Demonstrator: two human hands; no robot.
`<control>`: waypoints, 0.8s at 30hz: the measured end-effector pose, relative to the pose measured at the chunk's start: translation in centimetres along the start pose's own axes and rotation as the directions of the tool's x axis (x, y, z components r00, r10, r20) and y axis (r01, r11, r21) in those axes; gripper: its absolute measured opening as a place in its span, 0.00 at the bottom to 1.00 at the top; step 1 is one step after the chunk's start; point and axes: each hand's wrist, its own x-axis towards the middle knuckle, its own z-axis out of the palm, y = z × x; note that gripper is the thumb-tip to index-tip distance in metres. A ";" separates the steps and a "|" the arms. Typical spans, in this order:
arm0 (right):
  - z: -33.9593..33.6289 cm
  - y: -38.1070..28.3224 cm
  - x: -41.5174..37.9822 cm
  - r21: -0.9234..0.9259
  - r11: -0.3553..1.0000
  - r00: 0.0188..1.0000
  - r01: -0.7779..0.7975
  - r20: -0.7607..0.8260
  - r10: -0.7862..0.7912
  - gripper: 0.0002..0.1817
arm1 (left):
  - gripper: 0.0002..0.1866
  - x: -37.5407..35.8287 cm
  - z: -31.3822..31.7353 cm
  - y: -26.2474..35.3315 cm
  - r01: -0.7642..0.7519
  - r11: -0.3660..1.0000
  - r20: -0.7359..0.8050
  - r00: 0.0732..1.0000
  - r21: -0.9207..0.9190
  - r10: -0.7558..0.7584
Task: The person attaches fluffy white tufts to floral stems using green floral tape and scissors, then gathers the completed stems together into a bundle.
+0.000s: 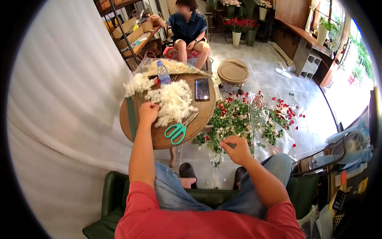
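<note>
White fluffy flowers [175, 97] on left-side table [159, 137], left hand [148, 113] at their left edge, grip unreadable, right hand [235, 149] pinched narrow, contents unclear; probably sorting, next needs light touch.

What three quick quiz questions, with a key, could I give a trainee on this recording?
1. True or false: the scissors lie on the round table.
2. Which is nearer the fluffy white flowers, the left hand or the right hand?
3. Where is the pile of leafy stems? A) On the stool. B) On the floor. C) On the phone.
Key: 1 true; 2 left hand; 3 B.
</note>
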 end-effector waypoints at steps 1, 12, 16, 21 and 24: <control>0.1 0.1 0.0 -0.019 1.000 1.000 -0.012 0.006 0.012 0.08 | 0.09 0.1 0.5 0.1 0.054 0.998 0.084 0.995 0.011 -0.055; 1.5 0.4 0.5 -0.065 0.998 0.997 -0.016 0.079 0.021 0.07 | 0.07 0.2 0.0 -1.0 0.251 0.952 0.147 0.963 -0.176 -0.227; 1.6 1.1 0.1 -0.032 0.999 0.997 -0.011 0.073 0.013 0.07 | 0.03 -1.0 -3.3 0.5 0.470 0.435 0.366 0.879 -0.768 -0.306; 1.6 1.1 -0.3 -0.074 0.997 0.997 0.023 0.080 -0.017 0.09 | 0.04 -2.9 -3.4 0.8 0.362 0.319 0.302 0.927 -0.876 -0.222; 2.1 1.7 -0.4 -0.074 0.997 0.996 0.031 0.089 -0.025 0.09 | 0.07 -3.2 -1.8 0.3 0.301 0.495 0.260 0.954 -0.815 -0.153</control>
